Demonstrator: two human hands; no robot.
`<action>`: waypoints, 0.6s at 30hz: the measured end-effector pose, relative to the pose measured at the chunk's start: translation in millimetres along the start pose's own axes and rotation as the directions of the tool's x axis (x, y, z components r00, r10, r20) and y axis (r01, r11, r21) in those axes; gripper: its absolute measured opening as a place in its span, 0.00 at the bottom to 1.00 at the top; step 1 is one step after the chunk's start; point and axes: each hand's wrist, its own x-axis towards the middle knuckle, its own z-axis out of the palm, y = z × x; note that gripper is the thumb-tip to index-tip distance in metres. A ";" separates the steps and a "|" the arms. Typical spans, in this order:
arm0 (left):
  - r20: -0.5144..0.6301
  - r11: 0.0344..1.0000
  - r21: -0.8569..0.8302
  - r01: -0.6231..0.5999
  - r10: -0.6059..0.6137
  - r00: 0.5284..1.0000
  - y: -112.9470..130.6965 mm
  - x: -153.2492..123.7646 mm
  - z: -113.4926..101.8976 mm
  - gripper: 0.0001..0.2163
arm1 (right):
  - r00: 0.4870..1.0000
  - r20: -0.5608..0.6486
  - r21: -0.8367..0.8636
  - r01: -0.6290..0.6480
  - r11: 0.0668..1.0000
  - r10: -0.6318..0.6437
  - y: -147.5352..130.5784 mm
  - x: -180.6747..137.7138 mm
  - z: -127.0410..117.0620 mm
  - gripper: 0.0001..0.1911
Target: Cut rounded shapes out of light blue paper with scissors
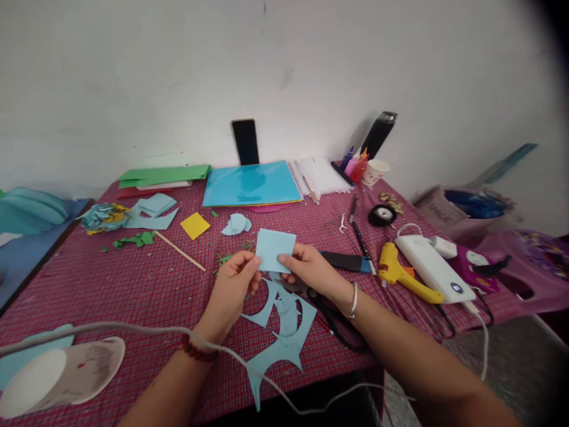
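Observation:
A small light blue paper square (274, 249) is held up over the table between both hands. My left hand (235, 280) pinches its lower left edge. My right hand (309, 268) pinches its lower right edge, with a silver bangle on that wrist. Below the hands lie several light blue paper offcuts (280, 332) with curved cut edges. Black scissors (331, 320) lie under my right forearm on the red checked tablecloth (133, 284).
A yellow glue gun (398, 273), a white power bank (429, 267), a cutter knife (344, 261), pens and a tape roll (382, 214) lie at right. Coloured paper stacks (251, 184), a phone (245, 141) and a bottle stand at the back. A lamp head (57, 373) sits front left.

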 end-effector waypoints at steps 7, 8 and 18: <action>-0.039 1.000 0.001 -0.012 0.012 0.999 -0.5 2.3 -0.5 0.09 | 1.000 0.006 0.052 0.026 0.998 -0.027 0.2 1.1 -0.9 0.12; -0.043 1.000 0.005 -0.015 0.015 0.999 -0.7 2.6 -0.4 0.09 | 0.999 0.005 0.049 0.032 0.998 -0.032 0.4 1.2 -0.8 0.12; -0.082 0.990 0.084 -0.111 0.118 0.990 -2.2 2.4 1.0 0.09 | 0.992 0.036 -0.107 0.127 0.986 -0.124 1.7 -0.1 1.8 0.04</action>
